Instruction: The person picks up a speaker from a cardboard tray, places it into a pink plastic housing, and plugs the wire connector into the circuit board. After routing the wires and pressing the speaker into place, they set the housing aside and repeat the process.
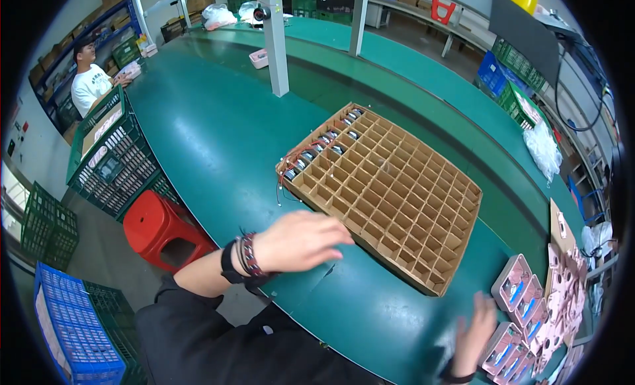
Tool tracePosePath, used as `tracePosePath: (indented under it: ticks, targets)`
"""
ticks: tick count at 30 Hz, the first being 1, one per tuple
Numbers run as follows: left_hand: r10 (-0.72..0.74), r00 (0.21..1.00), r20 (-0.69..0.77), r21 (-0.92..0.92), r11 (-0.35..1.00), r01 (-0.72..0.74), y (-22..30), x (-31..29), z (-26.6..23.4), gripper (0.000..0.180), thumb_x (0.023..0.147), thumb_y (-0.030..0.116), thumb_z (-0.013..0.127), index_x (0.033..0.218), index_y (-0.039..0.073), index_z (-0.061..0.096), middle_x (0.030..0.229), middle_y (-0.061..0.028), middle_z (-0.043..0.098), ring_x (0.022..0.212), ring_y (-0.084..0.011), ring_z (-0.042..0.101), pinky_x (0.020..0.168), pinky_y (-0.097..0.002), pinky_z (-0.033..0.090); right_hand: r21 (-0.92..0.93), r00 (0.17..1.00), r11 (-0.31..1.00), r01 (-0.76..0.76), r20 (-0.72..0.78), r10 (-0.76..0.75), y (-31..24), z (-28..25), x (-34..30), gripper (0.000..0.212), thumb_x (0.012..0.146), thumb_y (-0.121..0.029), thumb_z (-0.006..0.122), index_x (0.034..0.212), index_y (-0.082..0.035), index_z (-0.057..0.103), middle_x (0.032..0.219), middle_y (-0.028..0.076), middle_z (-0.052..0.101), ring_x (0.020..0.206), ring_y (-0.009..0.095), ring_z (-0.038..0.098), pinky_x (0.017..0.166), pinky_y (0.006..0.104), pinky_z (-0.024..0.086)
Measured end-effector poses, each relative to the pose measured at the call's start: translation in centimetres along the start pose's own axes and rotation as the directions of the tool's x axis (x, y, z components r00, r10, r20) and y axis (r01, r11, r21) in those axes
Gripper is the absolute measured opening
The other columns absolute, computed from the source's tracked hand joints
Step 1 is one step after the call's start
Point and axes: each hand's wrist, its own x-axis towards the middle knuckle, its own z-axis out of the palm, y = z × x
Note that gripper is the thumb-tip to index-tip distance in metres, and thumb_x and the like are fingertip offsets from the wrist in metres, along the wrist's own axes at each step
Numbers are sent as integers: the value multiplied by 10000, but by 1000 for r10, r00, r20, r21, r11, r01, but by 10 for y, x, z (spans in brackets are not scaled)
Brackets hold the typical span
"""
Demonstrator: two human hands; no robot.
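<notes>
My left hand point(301, 241), with bands at its wrist, is over the green table just in front of a cardboard tray point(390, 260) split into many square cells. Its fingers stretch to the right and hold nothing. To the right, my right hand point(477, 329) hovers beside several pink plastic housings point(512, 287) with blue parts inside. Its fingers are apart, slightly smeared, with nothing seen in them. Along the tray's left side, several small round metal parts with thin wires point(306, 156) sit in the cells; some wires hang over the edge. Most other cells hold nothing.
Flat pink pieces point(562, 305) pile up at the table's right end. A grey post point(275, 47) stands behind the tray. Left of the table are a red stool point(151, 219), green crates point(112, 167) and a blue crate point(73, 312). Another person point(89, 81) works at the far left.
</notes>
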Motion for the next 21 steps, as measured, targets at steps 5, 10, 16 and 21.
tracePosePath:
  ticks: [5, 10, 16, 21]
  targets:
    - [-173, 932, -317, -4, 984, 181, -64, 33, -31, 85, 882, 113, 646, 930, 49, 674, 842, -81, 667, 765, -211, 660, 683, -315, 519, 381, 948, 922, 77, 258, -185, -70, -29, -15, 499, 733, -34, 702, 1217, -59, 581, 1217, 140, 571, 1137, 336, 529, 949, 430, 423]
    - [-335, 883, -330, -22, 938, 347, -151, 99, -78, 171, 932, 187, 594, 952, 35, 670, 851, -106, 681, 784, -215, 669, 715, -320, 520, 451, 942, 870, 198, 158, -296, -95, -32, 12, 369, 743, -35, 703, 1104, -59, 628, 1054, 98, 633, 950, 288, 594, 827, 397, 447]
    - [-393, 908, 146, 504, 819, 274, -174, 154, -35, 262, 862, 374, 638, 955, 139, 703, 923, -101, 707, 870, -303, 671, 772, -417, 527, 519, 907, 766, 379, -46, -418, -117, -17, 26, 285, 749, -41, 703, 1029, -61, 650, 968, 76, 652, 871, 259, 611, 775, 376, 457]
    - [-470, 859, 204, 512, 799, 315, -191, 153, -8, 231, 843, 372, 655, 916, 160, 712, 860, -101, 701, 868, -312, 669, 747, -449, 525, 541, 916, 749, 382, -116, -383, -108, -7, 27, 254, 763, -54, 705, 1012, -73, 658, 941, 59, 660, 845, 243, 621, 770, 364, 460]
